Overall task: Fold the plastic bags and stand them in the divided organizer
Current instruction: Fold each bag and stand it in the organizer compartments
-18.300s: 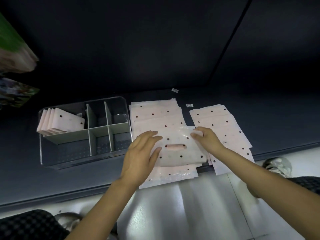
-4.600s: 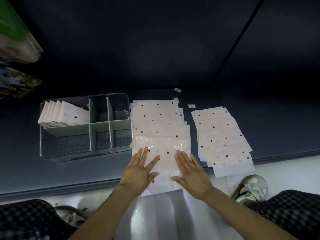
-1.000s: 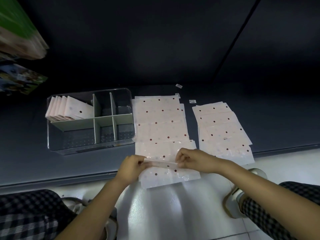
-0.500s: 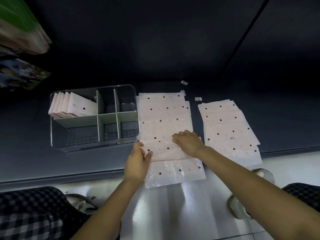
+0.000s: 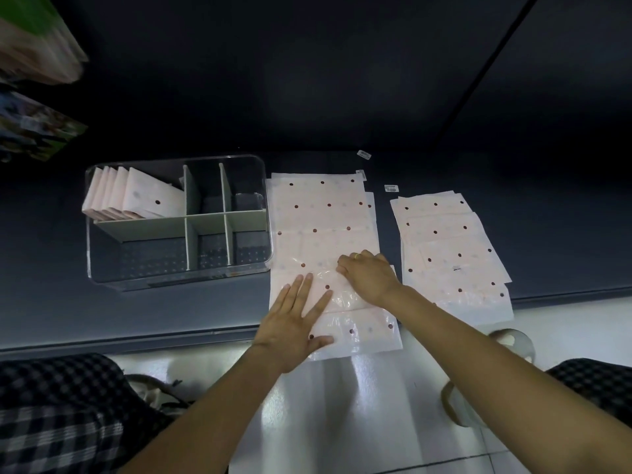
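A stack of pale pink dotted plastic bags (image 5: 321, 213) lies flat on the dark shelf. The top bag (image 5: 337, 295) is folded over near its front end. My left hand (image 5: 295, 319) lies flat on it with straight, spread fingers. My right hand (image 5: 367, 273) presses the fold with bent fingers; whether it pinches the plastic is hidden. A clear divided organizer (image 5: 178, 220) stands to the left, with several folded bags (image 5: 136, 196) upright in its back left compartment.
A second stack of dotted bags (image 5: 451, 254) lies to the right. Small white labels (image 5: 391, 188) sit behind it. The shelf's front edge (image 5: 136, 338) runs below the organizer, with light floor, checked trouser legs and shoes in front. Packaged goods (image 5: 34, 97) hang at upper left.
Both hands lifted the near edge of the top bag and carried it away from me into a fold. The left hand has since flattened onto the bag; the right stays at the fold.
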Demonstrator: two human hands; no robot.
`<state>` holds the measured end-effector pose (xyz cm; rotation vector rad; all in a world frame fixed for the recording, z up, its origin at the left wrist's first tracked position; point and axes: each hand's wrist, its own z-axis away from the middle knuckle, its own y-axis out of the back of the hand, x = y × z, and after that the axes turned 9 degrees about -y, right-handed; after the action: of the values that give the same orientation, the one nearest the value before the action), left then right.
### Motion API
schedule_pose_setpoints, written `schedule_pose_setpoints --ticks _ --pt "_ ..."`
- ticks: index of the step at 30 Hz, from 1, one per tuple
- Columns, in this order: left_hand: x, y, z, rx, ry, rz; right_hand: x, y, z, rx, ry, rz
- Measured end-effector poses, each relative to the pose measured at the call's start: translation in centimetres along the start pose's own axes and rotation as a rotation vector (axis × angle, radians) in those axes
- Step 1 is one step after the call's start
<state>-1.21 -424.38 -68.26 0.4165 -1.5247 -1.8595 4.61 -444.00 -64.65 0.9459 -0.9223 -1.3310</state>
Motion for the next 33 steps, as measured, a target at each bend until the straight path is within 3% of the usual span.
schedule_pose_setpoints --ticks 2,4,6,8,10,15,23,25,30,33 --pt "0.2 0.0 -0.1 -0.012 -0.012 -0.015 -0.7 -0.1 0.6 0.116 -0.063 0.047" --pt "0.4 0.1 -0.2 -0.021 -0.017 -0.023 -1.9 -0.6 2.1 0.275 -0.074 -0.064" --pt "0.5 0.3 -0.2 -0.037 -0.007 -0.028 -4.0 -1.6 3.9 0.345 0.105 -0.218" --pt "0.6 0.4 -0.3 -0.051 0.008 -0.025 -5.8 -2.9 5.3 0.218 0.259 -0.314" --pt "0.4 0.4 -0.2 -0.051 0.013 -0.012 -6.0 -4.1 5.8 0.072 0.209 -0.383" --pt "-0.1 0.7 0.0 -0.037 -0.031 -0.002 0.0 -5.3 5.8 0.072 0.012 -0.225" --pt "-2.0 0.7 2.2 -0.064 -0.068 0.021 5.0 -4.7 6.8 -0.004 -0.067 -0.147" --pt "-2.0 1.0 2.2 -0.077 -0.071 0.034 5.5 -3.9 6.9 0.029 -0.014 -0.095" --pt "-1.3 1.9 1.6 -0.078 -0.015 0.162 6.1 -2.1 7.6 0.33 0.239 0.103" --pt "0.0 2.4 1.0 -0.052 0.076 0.179 6.1 -0.9 7.6 0.322 0.264 0.124"
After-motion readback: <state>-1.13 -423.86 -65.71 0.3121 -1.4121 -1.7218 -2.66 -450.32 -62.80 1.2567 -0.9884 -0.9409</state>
